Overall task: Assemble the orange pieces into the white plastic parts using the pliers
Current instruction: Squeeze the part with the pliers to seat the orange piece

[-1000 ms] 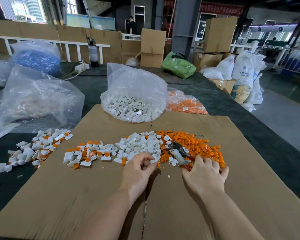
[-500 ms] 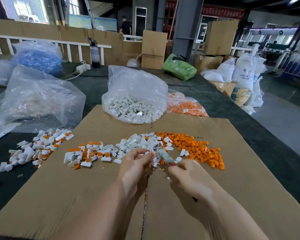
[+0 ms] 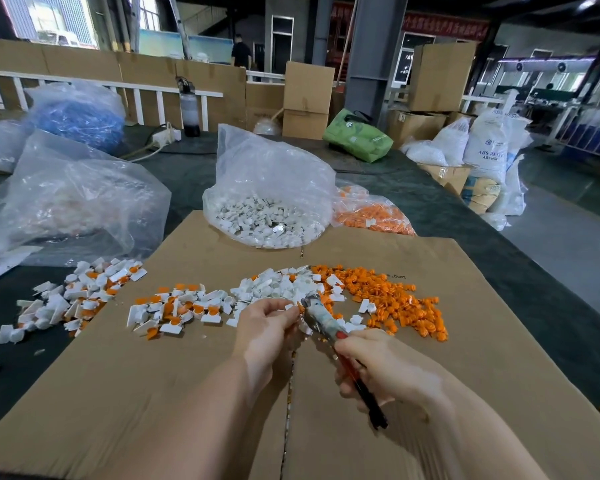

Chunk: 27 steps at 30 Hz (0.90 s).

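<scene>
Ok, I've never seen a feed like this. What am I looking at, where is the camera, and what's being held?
There is no machine here: these are a person's two bare hands, filmed by one wide-angle camera on their head, looking forward and down. The right hand grips the pliers by the red and black handles. The left hand pinches a small white plastic part against the pliers' tip. On the cardboard sheet lie a loose pile of orange pieces, a pile of white parts, and to the left assembled pieces. Behind stand a clear bag of white parts and a bag of orange pieces.
</scene>
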{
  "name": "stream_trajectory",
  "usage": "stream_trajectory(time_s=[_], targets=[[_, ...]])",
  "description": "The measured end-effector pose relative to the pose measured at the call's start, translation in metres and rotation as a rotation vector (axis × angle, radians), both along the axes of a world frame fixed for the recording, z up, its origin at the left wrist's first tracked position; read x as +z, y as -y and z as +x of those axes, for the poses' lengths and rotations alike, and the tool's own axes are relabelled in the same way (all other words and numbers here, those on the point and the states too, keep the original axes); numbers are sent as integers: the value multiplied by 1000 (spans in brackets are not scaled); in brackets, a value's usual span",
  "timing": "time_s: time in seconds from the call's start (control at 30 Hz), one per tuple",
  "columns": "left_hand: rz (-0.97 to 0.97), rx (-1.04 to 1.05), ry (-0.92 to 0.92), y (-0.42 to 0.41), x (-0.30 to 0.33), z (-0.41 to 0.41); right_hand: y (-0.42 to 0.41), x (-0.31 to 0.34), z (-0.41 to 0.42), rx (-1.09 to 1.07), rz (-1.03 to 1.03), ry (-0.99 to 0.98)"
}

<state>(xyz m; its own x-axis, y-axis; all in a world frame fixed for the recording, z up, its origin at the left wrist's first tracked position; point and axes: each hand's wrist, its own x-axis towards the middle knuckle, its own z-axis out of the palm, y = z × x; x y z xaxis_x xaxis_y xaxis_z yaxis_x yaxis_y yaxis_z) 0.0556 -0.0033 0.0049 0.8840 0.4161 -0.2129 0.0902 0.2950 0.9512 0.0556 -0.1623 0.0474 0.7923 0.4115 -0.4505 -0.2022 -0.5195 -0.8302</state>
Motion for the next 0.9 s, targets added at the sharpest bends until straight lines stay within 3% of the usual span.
stream_trajectory(time_s=[0.4,0.7,0.9], targets=[[-18,5,-29,2,2,2,-1,2,-3,46,-66,50],[-55,28,-25,4,2,4,-9,0,0,144,-345,400],[-61,64,-32,3,1,5,-13,-5,2,117,-385,499]])
